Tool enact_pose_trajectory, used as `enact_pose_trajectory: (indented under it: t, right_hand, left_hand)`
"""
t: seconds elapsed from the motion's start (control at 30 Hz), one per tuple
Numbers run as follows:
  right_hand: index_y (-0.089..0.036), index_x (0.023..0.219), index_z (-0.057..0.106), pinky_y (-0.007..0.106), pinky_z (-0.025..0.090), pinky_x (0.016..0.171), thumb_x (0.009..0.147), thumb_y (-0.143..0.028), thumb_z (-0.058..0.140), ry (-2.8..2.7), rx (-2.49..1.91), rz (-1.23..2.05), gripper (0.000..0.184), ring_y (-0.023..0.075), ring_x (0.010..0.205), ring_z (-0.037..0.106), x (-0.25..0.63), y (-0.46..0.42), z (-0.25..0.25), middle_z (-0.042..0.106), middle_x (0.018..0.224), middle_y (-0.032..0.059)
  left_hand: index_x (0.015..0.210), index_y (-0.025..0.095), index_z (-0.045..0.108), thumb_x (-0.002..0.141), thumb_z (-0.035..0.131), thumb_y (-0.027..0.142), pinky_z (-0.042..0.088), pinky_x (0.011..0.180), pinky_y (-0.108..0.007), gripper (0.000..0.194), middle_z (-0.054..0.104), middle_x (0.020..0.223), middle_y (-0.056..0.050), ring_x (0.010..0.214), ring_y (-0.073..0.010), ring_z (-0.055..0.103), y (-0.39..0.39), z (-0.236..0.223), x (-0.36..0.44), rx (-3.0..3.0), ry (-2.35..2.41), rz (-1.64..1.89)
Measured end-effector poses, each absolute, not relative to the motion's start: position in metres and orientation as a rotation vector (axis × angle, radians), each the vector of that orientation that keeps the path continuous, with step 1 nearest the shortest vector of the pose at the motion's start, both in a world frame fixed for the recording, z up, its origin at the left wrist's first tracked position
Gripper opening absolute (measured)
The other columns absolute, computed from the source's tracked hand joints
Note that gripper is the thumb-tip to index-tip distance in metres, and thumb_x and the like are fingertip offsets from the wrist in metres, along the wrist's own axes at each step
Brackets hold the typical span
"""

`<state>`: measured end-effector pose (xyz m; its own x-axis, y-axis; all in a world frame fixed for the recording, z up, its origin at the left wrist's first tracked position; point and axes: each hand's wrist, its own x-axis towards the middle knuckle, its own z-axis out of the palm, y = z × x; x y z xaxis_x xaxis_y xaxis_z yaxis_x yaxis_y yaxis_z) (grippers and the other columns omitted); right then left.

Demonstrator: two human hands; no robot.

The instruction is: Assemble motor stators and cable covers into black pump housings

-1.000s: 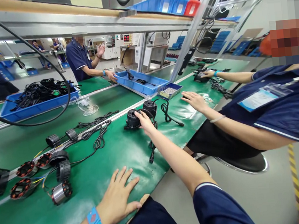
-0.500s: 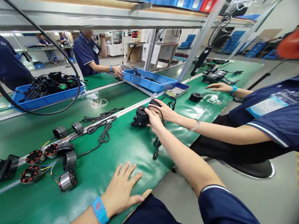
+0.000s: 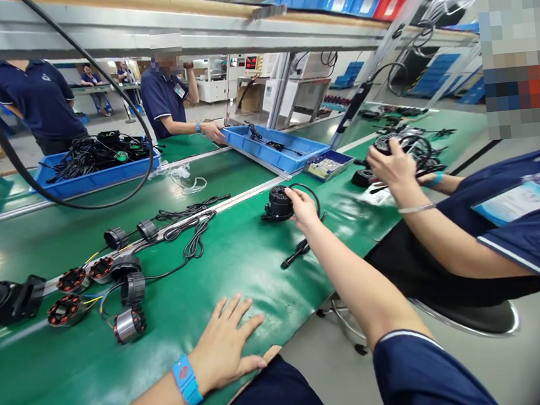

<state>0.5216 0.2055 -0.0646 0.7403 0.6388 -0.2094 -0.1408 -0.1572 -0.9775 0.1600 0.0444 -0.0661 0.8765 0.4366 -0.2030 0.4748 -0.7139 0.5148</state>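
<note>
My right hand reaches far out over the green belt and grips a round black motor unit with a black cord looping around my fingers. Its plug end trails on the belt toward me. My left hand lies flat and open on the belt's near edge, a blue wristband on the wrist. A co-worker seated at my right holds a second black unit up in one hand.
Motor stators, a rotor and black rings with cords lie at the left. Blue trays sit farther back, one touched by a standing person. A small parts bin stands by the shelf post. A thick black cable hangs overhead.
The co-worker has lifted one of the two black units away to the right. My right hand stays on the remaining unit. My view has shifted slightly left. My left hand has not moved.
</note>
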Motion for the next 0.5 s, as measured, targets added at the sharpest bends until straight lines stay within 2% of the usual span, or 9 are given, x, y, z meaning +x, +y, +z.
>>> enact_pose_trajectory:
  t: [0.17, 0.3, 0.5]
  right_hand:
    - [-0.020, 0.131, 0.065, 0.021, 0.048, 0.056, 0.084, -0.046, 0.073, -0.356, -1.648, 0.586, 0.054, 0.0176, 0.092, 0.065, 0.574, 0.216, -0.063, 0.067, 0.128, 0.0083]
    - [-0.021, 0.129, 0.067, 0.027, 0.054, 0.063, 0.088, -0.047, 0.070, -0.328, -1.670, 0.560, 0.050, 0.0192, 0.092, 0.066, 0.596, 0.221, -0.063, 0.067, 0.128, 0.0092]
    - [-0.016, 0.121, 0.073, 0.035, 0.057, 0.083, 0.087, -0.059, 0.068, -0.353, -1.740, 0.467, 0.055, 0.0224, 0.098, 0.067, 0.614, 0.222, -0.079, 0.072, 0.115, 0.0111]
  left_hand:
    - [0.157, 0.031, 0.039, 0.090, 0.047, 0.079, 0.020, 0.125, -0.071, 0.083, 0.024, 0.169, -0.013, 0.157, -0.0405, 0.017, 0.045, -0.065, 0.161, 2.441, 0.670, -0.156]
    - [0.158, 0.033, 0.037, 0.090, 0.043, 0.081, 0.018, 0.125, -0.072, 0.084, 0.022, 0.169, -0.011, 0.157, -0.0394, 0.015, 0.045, -0.065, 0.161, 2.417, 0.671, -0.188]
    - [0.159, 0.034, 0.036, 0.090, 0.041, 0.082, 0.017, 0.125, -0.072, 0.085, 0.021, 0.170, -0.010, 0.158, -0.0390, 0.014, 0.045, -0.061, 0.163, 2.406, 0.683, -0.221]
